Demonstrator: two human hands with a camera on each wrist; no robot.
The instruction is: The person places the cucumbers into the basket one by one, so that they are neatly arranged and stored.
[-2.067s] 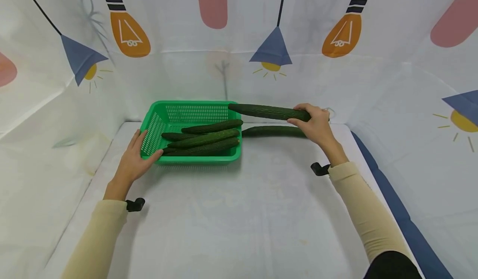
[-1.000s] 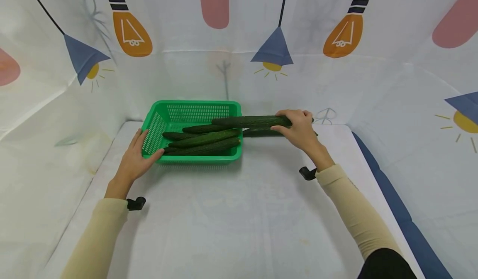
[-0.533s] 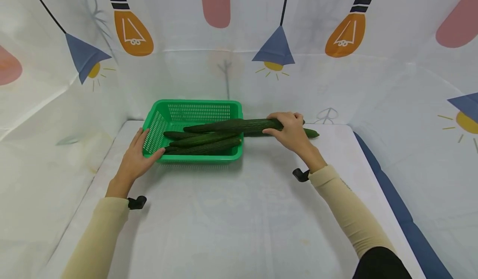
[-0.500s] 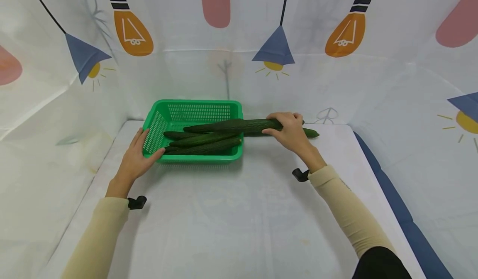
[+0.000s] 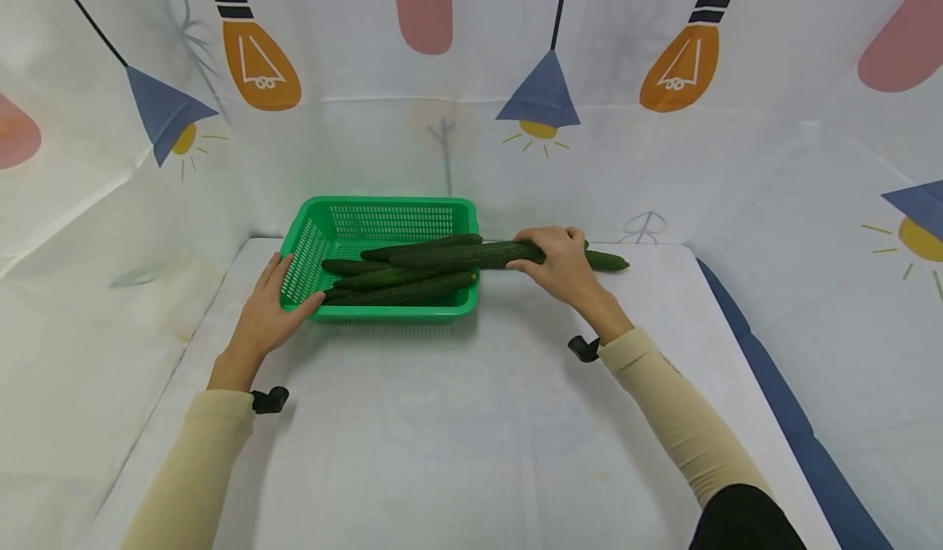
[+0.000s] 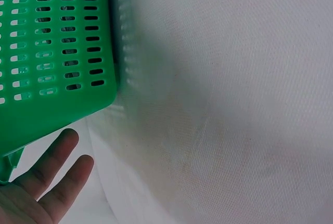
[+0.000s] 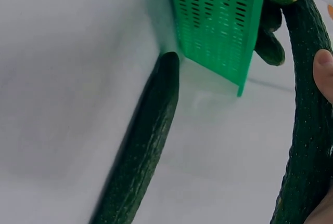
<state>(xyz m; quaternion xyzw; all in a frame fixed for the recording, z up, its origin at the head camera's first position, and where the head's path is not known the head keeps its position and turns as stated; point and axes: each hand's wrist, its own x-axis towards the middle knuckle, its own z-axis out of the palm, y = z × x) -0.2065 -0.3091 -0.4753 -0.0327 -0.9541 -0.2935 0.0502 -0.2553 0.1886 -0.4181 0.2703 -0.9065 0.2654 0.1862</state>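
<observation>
My right hand [image 5: 560, 268] grips a dark green cucumber [image 5: 457, 256] near its right end. The cucumber's other end reaches over the right rim of a green plastic basket [image 5: 390, 314], above several cucumbers [image 5: 405, 291] that lie in it. My left hand [image 5: 261, 325] rests at the basket's near left corner, thumb along the front rim; in the left wrist view two straight fingers [image 6: 60, 156] spread beside the basket wall. Behind my right hand another cucumber [image 5: 610, 262] lies on the table. The right wrist view shows that cucumber [image 7: 143, 146] below the held one [image 7: 307, 109].
The basket stands at the back of a white-covered table [image 5: 442, 435], close to a white cloth wall [image 5: 354, 149] printed with lamps and bulbs. Blue fabric [image 5: 781, 386] runs along the table's right edge.
My right hand has carried its cucumber leftward and down, from beside the basket to over the cucumbers inside. More of the table cucumber's right end shows. The left hand has stayed on the basket.
</observation>
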